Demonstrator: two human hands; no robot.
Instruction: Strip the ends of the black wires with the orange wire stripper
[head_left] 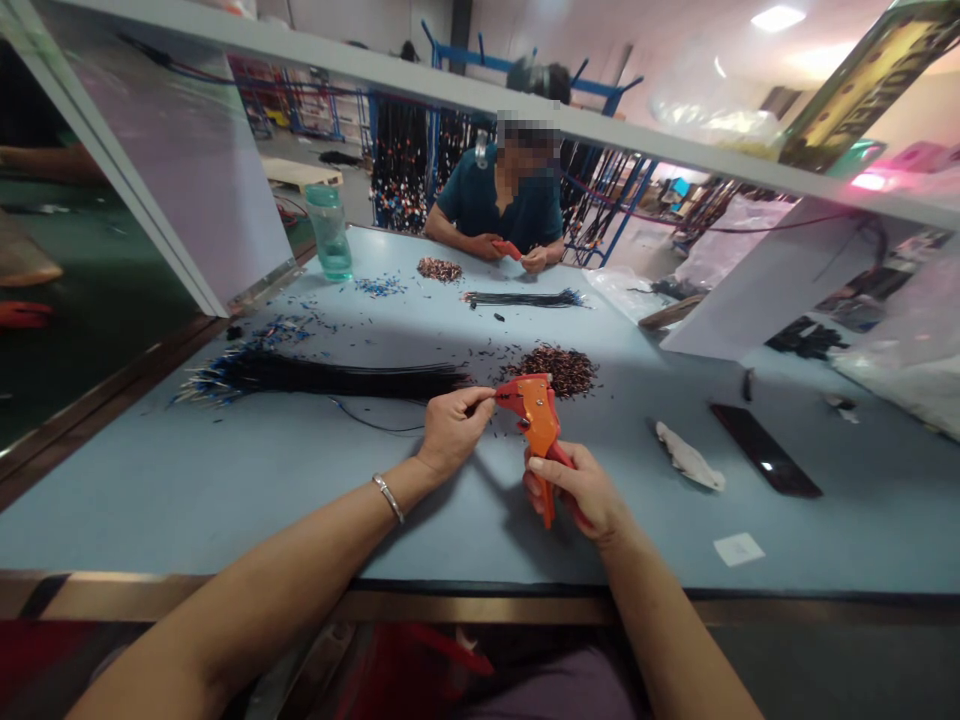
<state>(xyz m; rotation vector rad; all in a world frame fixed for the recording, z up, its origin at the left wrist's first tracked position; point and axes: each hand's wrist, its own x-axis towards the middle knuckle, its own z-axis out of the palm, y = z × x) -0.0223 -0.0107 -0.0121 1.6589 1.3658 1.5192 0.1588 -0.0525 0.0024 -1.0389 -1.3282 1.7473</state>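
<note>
My right hand [570, 488] is closed around the handles of an orange and red wire stripper [537, 410], held upright above the table. Its jaws point left, toward my left hand [456, 428]. The fingers of that hand pinch a thin black wire [379, 428] close to the jaws; whether the wire's end is inside them I cannot tell. Behind my left hand lies a long bundle of black wires [322, 377] with blue and white ends at the left. A heap of short dark and copper-coloured scraps [562, 370] lies just behind the stripper.
Across the table a co-worker [499, 195] holds a red tool [507, 248]. Nearby are a smaller wire bundle [521, 299], a scrap pile [439, 269] and a green bottle [328, 235]. At right lie a phone [765, 450], a whitish object [688, 457] and a paper square [738, 549].
</note>
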